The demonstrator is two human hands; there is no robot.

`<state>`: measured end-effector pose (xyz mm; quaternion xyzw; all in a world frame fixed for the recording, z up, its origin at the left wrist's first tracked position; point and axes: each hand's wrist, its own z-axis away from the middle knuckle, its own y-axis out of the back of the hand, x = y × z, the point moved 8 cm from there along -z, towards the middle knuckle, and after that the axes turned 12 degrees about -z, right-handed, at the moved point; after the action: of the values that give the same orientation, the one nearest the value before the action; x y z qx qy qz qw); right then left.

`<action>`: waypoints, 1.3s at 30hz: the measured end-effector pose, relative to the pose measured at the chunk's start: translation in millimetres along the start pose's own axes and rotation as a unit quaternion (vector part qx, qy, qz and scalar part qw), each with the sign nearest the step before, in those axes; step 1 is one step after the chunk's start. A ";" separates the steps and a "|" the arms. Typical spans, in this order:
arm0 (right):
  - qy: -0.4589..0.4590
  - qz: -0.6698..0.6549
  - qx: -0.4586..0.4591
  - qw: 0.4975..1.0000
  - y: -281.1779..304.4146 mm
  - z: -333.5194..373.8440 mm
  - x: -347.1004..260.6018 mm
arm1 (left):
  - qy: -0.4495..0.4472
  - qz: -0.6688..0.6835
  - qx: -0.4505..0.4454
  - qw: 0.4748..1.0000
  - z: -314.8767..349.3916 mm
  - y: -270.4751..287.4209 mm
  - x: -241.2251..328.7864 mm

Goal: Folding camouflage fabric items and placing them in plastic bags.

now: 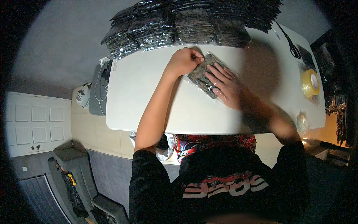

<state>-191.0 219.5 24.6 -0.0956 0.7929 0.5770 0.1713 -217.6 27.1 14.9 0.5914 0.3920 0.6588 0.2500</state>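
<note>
While the right hand [228, 91] is lying with fingers spread over a flat, clear-wrapped packet [198, 76], the left hand [182, 62] is bunching its fingers at the packet's upper left corner. Hands are sitting apart from each other, both meeting the same packet; cannot tell whether the left fingertips are pinching the film. The packet, dark and mottled, is lying aslant on the white worktop [138, 97], partly under the right palm. Beyond both hands, stacks of dark, shiny-wrapped packets [194, 28] are lining the far edge. Well to the right of the right hand, a yellowish tape roll [306, 83] is resting near the side edge; farther ahead, black scissors [289, 41] are lying. Nearer the body, rightward, some crumpled clear plastic [302, 121] is resting.
</note>
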 end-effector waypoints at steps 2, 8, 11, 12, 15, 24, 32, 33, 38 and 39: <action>-0.010 -0.007 0.011 1.000 -0.9 -2.7 3.2 | -0.011 0.003 0.003 1.000 0.1 0.8 1.6; 0.004 -0.007 0.004 1.000 2.7 -0.6 3.4 | -0.031 0.014 -0.004 0.999 -3.5 -4.3 0.2; 0.012 -0.009 -0.014 1.000 6.9 -1.7 4.5 | -0.028 0.004 0.001 1.000 -4.2 -5.4 -0.5; 0.020 -0.008 -0.019 1.000 8.4 -2.5 4.2 | -0.025 0.001 0.002 1.000 -4.2 -4.8 -0.4; 0.039 -0.016 -0.017 0.999 13.8 -4.6 3.4 | -0.028 -0.045 -0.002 0.999 -3.0 -2.6 2.7; 0.038 0.027 -0.040 0.998 12.4 6.3 1.7 | -0.208 -0.073 0.125 0.967 7.3 -7.8 50.8; -0.016 -0.066 -0.025 0.997 21.0 51.2 9.5 | -0.175 -0.165 0.094 0.966 15.0 4.5 53.9; -0.030 -0.106 0.012 0.994 30.2 58.4 13.4 | -0.194 -0.155 0.126 0.960 19.0 16.8 58.2; -0.188 -0.189 0.097 0.959 56.0 88.3 38.1 | -0.028 -0.312 0.058 0.948 15.6 31.1 34.8; -0.208 -0.202 0.146 0.946 64.0 90.7 41.6 | -0.008 -0.316 0.074 0.946 15.8 32.7 33.3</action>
<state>-237.1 327.6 40.2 -0.1055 0.7792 0.4150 0.4577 -203.7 38.4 60.8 0.4594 0.6040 0.5103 0.4045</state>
